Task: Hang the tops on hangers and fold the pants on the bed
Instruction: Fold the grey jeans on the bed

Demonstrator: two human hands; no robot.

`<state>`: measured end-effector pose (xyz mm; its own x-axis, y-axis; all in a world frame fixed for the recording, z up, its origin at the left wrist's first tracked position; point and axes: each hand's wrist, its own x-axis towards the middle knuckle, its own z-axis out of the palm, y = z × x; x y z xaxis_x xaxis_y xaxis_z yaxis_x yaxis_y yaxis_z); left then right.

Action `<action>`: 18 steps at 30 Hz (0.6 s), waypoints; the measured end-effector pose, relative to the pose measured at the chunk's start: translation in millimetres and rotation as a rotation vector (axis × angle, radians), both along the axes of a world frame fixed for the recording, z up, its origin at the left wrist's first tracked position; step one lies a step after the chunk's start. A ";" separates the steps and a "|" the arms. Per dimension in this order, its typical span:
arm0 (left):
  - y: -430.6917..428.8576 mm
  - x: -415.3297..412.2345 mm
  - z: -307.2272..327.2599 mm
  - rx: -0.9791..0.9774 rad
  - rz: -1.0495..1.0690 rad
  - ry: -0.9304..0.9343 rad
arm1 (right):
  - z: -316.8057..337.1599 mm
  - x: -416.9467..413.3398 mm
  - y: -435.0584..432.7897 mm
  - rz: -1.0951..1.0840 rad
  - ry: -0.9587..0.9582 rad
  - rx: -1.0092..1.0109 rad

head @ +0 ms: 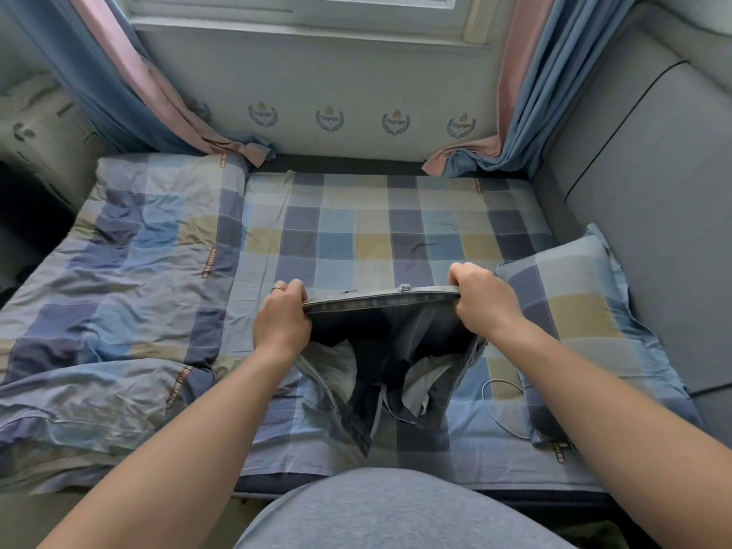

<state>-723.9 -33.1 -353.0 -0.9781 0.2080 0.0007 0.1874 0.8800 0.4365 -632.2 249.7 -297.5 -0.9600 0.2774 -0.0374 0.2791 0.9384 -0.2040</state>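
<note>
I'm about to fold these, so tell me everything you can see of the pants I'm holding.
The pants look like grey-blue denim, seen from above into the open waist. The waistband, with a button at its middle, is stretched level between the left hand and the right hand, each gripping one end. Pale pocket linings show inside, and the dark legs hang crumpled over the checked sheet.

Open bed ahead — pillow (right), duvet left
</note>
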 end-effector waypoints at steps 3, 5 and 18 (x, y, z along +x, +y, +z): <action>-10.3 -5.9 -5.2 -0.034 0.058 -0.007 | -12.1 4.3 10.0 -0.066 0.036 0.080; -22.1 -10.7 -11.8 -0.049 0.113 -0.034 | -19.7 7.8 20.9 -0.138 0.042 0.079; -105.5 -6.3 -65.1 0.234 0.616 -0.711 | -49.3 34.0 68.3 -0.528 -0.132 -0.250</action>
<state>-730.3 -138.6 -418.1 -0.7033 -0.2712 -0.6571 -0.6530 0.6119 0.4463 -598.2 318.0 -346.7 -0.6773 0.6835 -0.2723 0.7328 0.5937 -0.3324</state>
